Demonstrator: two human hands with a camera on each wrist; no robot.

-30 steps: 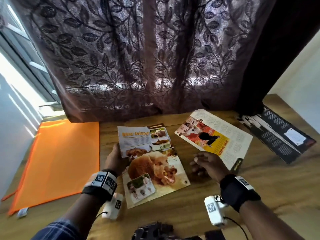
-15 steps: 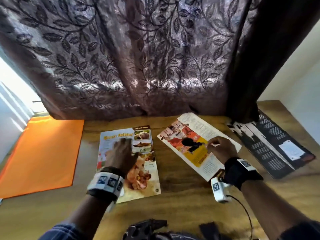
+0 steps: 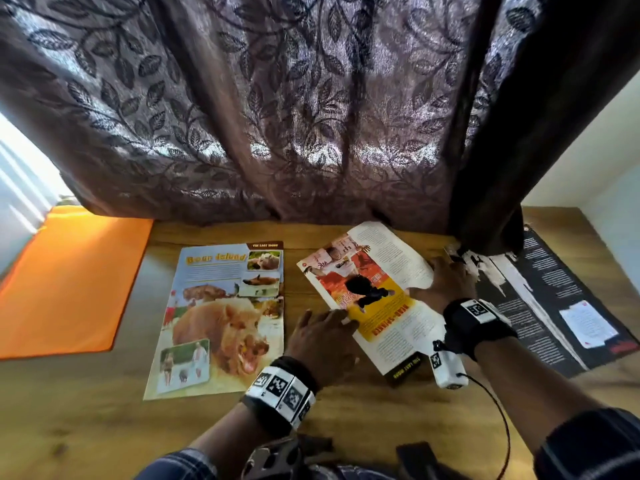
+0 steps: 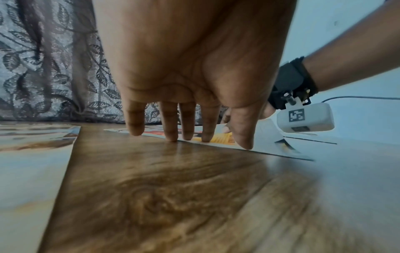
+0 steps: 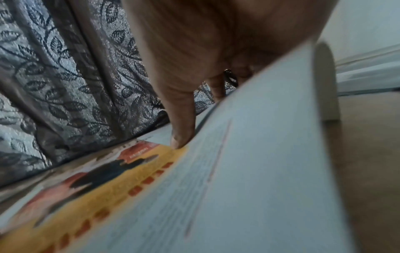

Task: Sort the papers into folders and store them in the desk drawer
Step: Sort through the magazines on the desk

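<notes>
Leaf-patterned curtain [image 3: 277, 116] hangs behind the wooden desk [image 3: 104, 410]. From the head view, an orange folder [image 3: 69, 282] lies at nine o'clock, a bear page [image 3: 221, 317] at centre, a yellow-red page [image 3: 377, 306] toward two o'clock and a dark page [image 3: 554, 296] at three.

Left wrist: the left hand [image 4: 194, 68] spreads straight fingers [image 4: 171, 125] onto that page's edge.

Right wrist: the right hand [image 5: 216, 42] seems to pinch the curled-up margin, thumb [image 5: 181, 119] on top; blur hides the other fingers.

On my desk [image 3: 346, 410]: three printed sheets — bear [image 3: 221, 320], yellow [image 3: 377, 306], black [image 3: 554, 299]. One orange folder [image 3: 65, 282]. One curtain [image 3: 277, 116].
</notes>
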